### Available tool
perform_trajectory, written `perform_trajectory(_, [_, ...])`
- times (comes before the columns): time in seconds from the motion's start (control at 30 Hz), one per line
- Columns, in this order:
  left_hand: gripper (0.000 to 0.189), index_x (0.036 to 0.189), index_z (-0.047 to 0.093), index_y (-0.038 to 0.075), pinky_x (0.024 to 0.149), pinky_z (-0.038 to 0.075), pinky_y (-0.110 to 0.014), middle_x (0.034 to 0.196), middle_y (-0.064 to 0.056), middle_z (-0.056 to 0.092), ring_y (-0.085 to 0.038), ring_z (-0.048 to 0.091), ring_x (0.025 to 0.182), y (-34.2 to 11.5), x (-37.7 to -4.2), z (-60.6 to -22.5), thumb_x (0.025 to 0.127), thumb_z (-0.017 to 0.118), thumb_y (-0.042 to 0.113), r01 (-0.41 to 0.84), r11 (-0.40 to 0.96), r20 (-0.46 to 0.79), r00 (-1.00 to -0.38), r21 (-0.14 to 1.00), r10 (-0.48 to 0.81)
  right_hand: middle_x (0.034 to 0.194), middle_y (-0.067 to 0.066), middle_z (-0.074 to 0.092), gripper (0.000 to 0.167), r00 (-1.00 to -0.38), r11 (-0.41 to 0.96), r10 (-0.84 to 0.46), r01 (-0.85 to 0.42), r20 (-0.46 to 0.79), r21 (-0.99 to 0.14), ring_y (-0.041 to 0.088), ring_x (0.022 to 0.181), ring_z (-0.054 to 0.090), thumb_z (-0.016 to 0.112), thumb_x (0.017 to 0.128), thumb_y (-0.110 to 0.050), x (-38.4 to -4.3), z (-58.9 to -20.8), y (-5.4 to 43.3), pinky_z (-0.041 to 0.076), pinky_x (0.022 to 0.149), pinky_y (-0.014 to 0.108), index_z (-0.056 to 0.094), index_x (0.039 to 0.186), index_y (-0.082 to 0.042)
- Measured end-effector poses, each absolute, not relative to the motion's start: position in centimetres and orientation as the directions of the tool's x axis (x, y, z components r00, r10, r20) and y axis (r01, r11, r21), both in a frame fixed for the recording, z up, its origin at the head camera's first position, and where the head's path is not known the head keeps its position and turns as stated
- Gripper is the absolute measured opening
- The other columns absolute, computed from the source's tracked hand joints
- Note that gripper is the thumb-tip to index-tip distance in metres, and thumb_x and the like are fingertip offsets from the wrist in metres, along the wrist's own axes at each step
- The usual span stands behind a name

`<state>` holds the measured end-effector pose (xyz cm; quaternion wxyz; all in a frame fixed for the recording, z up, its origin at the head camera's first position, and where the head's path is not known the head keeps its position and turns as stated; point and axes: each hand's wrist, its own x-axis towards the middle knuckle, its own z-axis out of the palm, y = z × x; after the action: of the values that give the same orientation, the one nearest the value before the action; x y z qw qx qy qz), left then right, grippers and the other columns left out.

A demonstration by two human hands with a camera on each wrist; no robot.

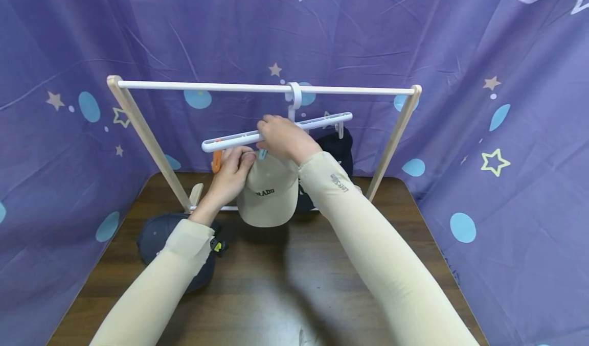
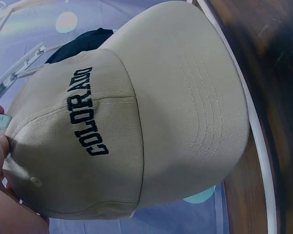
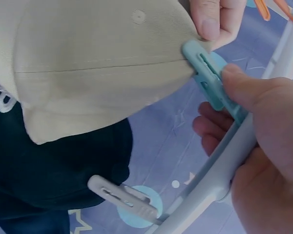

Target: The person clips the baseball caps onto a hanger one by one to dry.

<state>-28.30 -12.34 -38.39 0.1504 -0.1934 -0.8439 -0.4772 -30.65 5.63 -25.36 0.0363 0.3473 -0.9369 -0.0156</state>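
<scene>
A beige cap with "COLORADO" lettering hangs brim-down below a white clip hanger. My left hand pinches the edge of its crown between thumb and fingers. At the hanger's middle, my right hand pinches a teal clip, thumb on one side and fingers behind. The clip's tip overlaps the cap's crown edge in the right wrist view, right beside the left fingertips. Behind the beige cap, a black cap hangs from a grey clip on the same hanger.
The hanger hooks over the white rail of a wooden-legged rack and tilts, left end lower. An orange clip hangs near that end. On the brown table, a dark blue cap lies beside my left forearm. A purple patterned curtain surrounds the table.
</scene>
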Motion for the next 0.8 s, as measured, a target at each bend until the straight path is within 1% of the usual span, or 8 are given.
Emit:
perform_trajectory(0.03, [0.029, 0.126, 0.061, 0.003, 0.110, 0.031, -0.051, 0.129, -0.018, 0.051, -0.033, 0.043, 0.126, -12.4, -28.3, -38.4, 0.113, 0.051, 0.028, 0.470, 0.476, 0.440, -0.880, 0.744, 0.180, 0.130, 0.011, 0.062, 0.035, -0.753, 0.756, -0.655, -0.653, 0.070, 0.048, 0.027, 0.121, 0.060, 0.060, 0.110, -0.030, -30.6, -25.4, 5.6, 0.047, 0.107, 0.038, 0.062, 0.133, -0.002])
perform_trajectory(0.13, [0.030, 0.129, 0.059, 0.006, 0.116, 0.020, -0.060, 0.134, -0.018, 0.050, -0.034, 0.044, 0.130, -12.6, -28.2, -38.3, 0.113, 0.050, 0.030, 0.466, 0.510, 0.447, -0.879, 0.723, 0.168, 0.132, 0.011, 0.061, 0.036, -0.738, 0.745, -0.665, -0.666, 0.114, 0.036, 0.027, 0.122, 0.059, 0.060, 0.110, -0.029, -30.6, -25.7, 5.7, 0.046, 0.108, 0.038, 0.061, 0.135, -0.003])
perform_trajectory(0.27, [0.035, 0.137, 0.055, 0.010, 0.117, 0.006, -0.068, 0.144, -0.017, 0.046, -0.039, 0.038, 0.140, -12.8, -28.0, -38.2, 0.114, 0.047, 0.035, 0.445, 0.545, 0.440, -0.886, 0.710, 0.150, 0.140, 0.011, 0.059, 0.043, -0.716, 0.730, -0.677, -0.682, 0.168, 0.034, 0.029, 0.130, 0.056, 0.060, 0.110, -0.028, -30.6, -26.0, 5.7, 0.041, 0.115, 0.039, 0.056, 0.145, -0.004])
perform_trajectory(0.37, [0.038, 0.143, 0.052, 0.012, 0.119, 0.001, -0.070, 0.151, -0.016, 0.041, -0.040, 0.034, 0.146, -12.9, -28.0, -38.2, 0.114, 0.046, 0.036, 0.436, 0.539, 0.431, -0.891, 0.721, 0.144, 0.145, 0.012, 0.057, 0.049, -0.696, 0.715, -0.688, -0.698, 0.205, 0.032, 0.030, 0.134, 0.054, 0.060, 0.110, -0.028, -30.5, -26.2, 5.7, 0.038, 0.118, 0.038, 0.051, 0.152, -0.004])
perform_trajectory(0.47, [0.039, 0.145, 0.051, 0.012, 0.118, 0.000, -0.071, 0.152, -0.015, 0.040, -0.038, 0.035, 0.147, -13.1, -28.2, -38.3, 0.114, 0.046, 0.035, 0.436, 0.530, 0.434, -0.890, 0.727, 0.137, 0.147, 0.013, 0.055, 0.055, -0.671, 0.697, -0.701, -0.716, 0.241, 0.037, 0.029, 0.134, 0.053, 0.061, 0.110, -0.028, -30.3, -26.4, 5.9, 0.037, 0.119, 0.037, 0.046, 0.156, -0.002])
perform_trajectory(0.6, [0.037, 0.144, 0.053, 0.013, 0.116, 0.003, -0.070, 0.149, -0.015, 0.041, -0.036, 0.039, 0.143, -13.2, -28.4, -38.3, 0.114, 0.047, 0.033, 0.436, 0.527, 0.442, -0.889, 0.730, 0.125, 0.148, 0.013, 0.054, 0.061, -0.643, 0.678, -0.715, -0.733, 0.274, 0.050, 0.028, 0.135, 0.052, 0.063, 0.109, -0.029, -30.1, -26.4, 5.9, 0.036, 0.120, 0.036, 0.041, 0.159, 0.000])
perform_trajectory(0.7, [0.036, 0.144, 0.054, 0.013, 0.115, 0.003, -0.071, 0.149, -0.014, 0.041, -0.036, 0.040, 0.142, -13.3, -28.5, -38.2, 0.114, 0.046, 0.032, 0.433, 0.530, 0.443, -0.889, 0.729, 0.116, 0.148, 0.012, 0.053, 0.063, -0.634, 0.670, -0.721, -0.741, 0.281, 0.047, 0.027, 0.135, 0.051, 0.063, 0.109, -0.029, -29.9, -26.3, 5.8, 0.036, 0.120, 0.035, 0.040, 0.160, -0.001])
perform_trajectory(0.8, [0.035, 0.144, 0.055, 0.014, 0.115, 0.006, -0.071, 0.149, -0.014, 0.042, -0.037, 0.041, 0.142, -13.4, -28.6, -38.2, 0.115, 0.046, 0.031, 0.432, 0.537, 0.448, -0.887, 0.724, 0.110, 0.149, 0.010, 0.053, 0.062, -0.639, 0.672, -0.719, -0.740, 0.272, 0.036, 0.026, 0.135, 0.051, 0.063, 0.109, -0.030, -29.7, -26.3, 5.7, 0.038, 0.118, 0.035, 0.040, 0.160, -0.003])
